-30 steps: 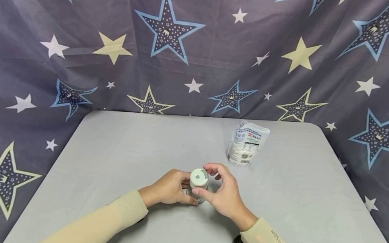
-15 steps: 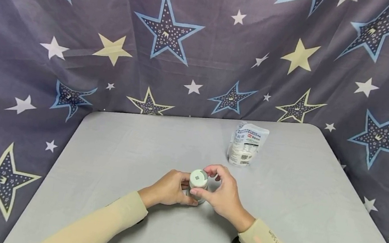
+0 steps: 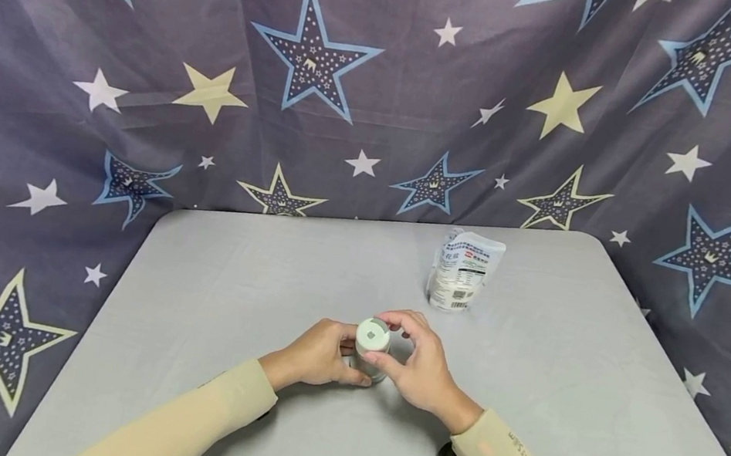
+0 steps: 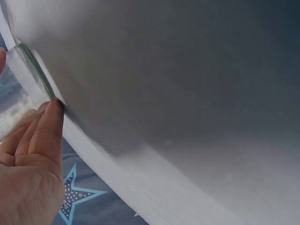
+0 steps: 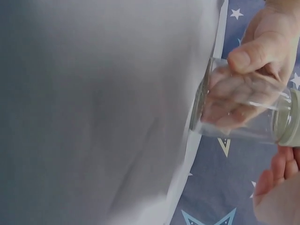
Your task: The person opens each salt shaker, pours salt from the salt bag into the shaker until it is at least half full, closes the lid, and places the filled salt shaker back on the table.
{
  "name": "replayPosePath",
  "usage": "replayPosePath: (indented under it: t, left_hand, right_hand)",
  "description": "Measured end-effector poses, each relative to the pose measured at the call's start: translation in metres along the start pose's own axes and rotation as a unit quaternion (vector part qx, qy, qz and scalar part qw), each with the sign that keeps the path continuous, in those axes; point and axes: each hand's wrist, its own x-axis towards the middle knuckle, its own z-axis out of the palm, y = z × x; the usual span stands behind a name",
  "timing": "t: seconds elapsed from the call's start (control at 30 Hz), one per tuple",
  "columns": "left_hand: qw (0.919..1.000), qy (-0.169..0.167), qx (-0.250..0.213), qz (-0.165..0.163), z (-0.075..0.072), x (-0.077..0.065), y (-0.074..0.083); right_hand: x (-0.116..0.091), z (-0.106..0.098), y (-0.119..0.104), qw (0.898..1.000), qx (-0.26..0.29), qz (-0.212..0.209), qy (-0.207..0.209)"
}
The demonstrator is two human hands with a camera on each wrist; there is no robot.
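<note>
A clear glass jar (image 5: pixel 257 125) with a pale green lid (image 3: pixel 372 334) stands upright near the middle of the table. My left hand (image 3: pixel 320 352) grips the jar's body from the left; in the right wrist view its thumb and fingers wrap round the glass. My right hand (image 3: pixel 422 364) holds the lid from the right, thumb at the front and fingers at the back edge. In the left wrist view, the left hand (image 4: pixel 33 164) shows at the lower left beside the jar's base. The jar looks empty through the glass.
A white printed pouch (image 3: pixel 464 273) stands upright behind the jar, to the right. The light grey table (image 3: pixel 248 266) has rounded back corners and meets a dark star-patterned cloth (image 3: pixel 380 27) behind and at the sides.
My right hand's fingers have shifted slightly leftward along the lid's back edge. The left hand, the jar's position and the pouch look the same.
</note>
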Motion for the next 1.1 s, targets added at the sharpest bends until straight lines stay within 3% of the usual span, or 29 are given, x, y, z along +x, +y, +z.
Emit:
replayPosePath:
  t: [0.13,0.37,1.1]
  left_hand:
    - [1.0000,0.001,0.004,0.002,0.000,-0.001,0.000]
    - [1.0000,0.002,0.008,-0.005,-0.001,-0.001,0.002]
    - [1.0000,0.000,0.006,0.000,0.000,-0.001,0.000]
  right_hand:
    - [0.002,-0.005,0.000,0.999,0.017,-0.024,-0.040]
    - [0.004,-0.007,0.000,0.997,0.014,-0.013,-0.079]
    - [0.004,-0.014,-0.004,0.999,0.028,-0.034,-0.031]
